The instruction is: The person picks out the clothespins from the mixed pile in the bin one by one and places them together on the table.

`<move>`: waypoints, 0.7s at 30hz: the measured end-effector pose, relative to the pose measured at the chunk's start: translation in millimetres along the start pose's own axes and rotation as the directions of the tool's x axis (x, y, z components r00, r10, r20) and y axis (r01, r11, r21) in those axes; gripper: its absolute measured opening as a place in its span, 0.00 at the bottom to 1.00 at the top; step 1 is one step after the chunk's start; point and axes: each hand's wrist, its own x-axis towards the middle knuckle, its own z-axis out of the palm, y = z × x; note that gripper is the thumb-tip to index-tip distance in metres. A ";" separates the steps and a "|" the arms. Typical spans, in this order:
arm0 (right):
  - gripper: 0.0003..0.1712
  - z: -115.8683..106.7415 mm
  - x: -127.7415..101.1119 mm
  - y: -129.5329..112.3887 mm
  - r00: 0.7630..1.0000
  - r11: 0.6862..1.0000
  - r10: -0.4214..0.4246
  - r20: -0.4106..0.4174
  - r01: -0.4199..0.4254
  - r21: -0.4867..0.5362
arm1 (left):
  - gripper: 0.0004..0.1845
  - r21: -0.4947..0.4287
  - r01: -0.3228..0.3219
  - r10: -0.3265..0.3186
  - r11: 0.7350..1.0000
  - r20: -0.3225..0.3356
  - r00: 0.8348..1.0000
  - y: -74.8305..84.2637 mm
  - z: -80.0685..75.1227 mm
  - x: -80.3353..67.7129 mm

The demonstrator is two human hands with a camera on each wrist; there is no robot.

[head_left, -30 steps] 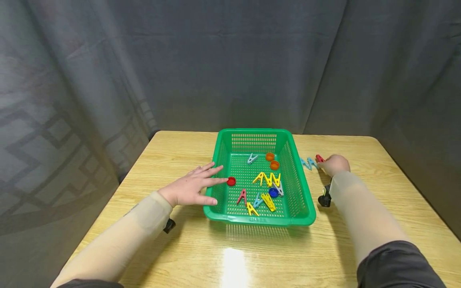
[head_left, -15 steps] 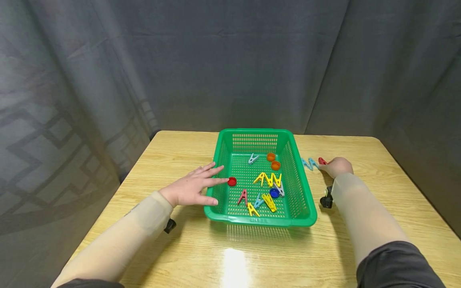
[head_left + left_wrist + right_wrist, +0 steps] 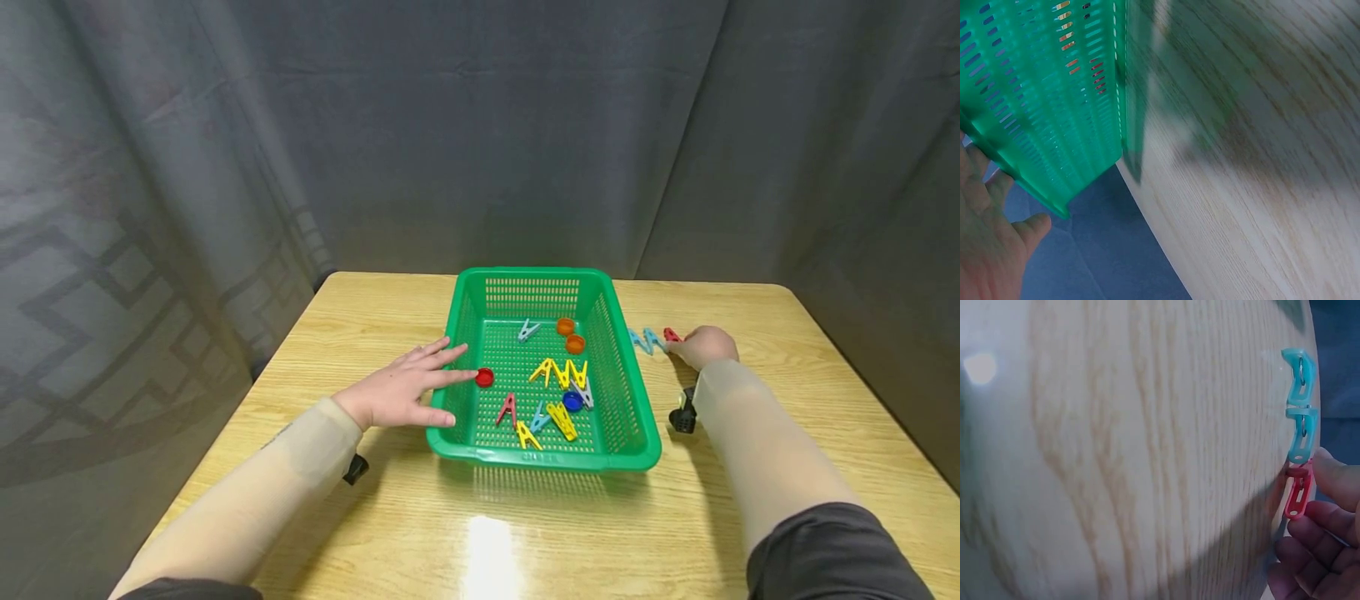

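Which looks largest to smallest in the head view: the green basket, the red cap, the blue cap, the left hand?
1. green basket
2. left hand
3. red cap and blue cap: they look alike, so no ranking between them.

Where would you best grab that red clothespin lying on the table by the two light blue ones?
Probably by the long sides of the red clothespin, pinched from the end away from the light blue clothespins. It lies flat, with those at its far tip, and the right hand is already there.
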 end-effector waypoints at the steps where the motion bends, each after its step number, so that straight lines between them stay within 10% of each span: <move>1: 0.33 -0.7 -0.2 -0.4 1.000 1.000 0.003 0.003 -0.003 0.009 | 0.39 0.000 -0.001 0.001 1.000 -0.001 1.000 0.0 -0.1 0.0; 21: 0.34 -21.9 -10.4 -26.9 0.993 0.993 -0.107 -0.043 0.109 0.035 | 0.39 0.011 0.037 -0.037 0.999 0.036 0.999 1.4 -2.0 -0.4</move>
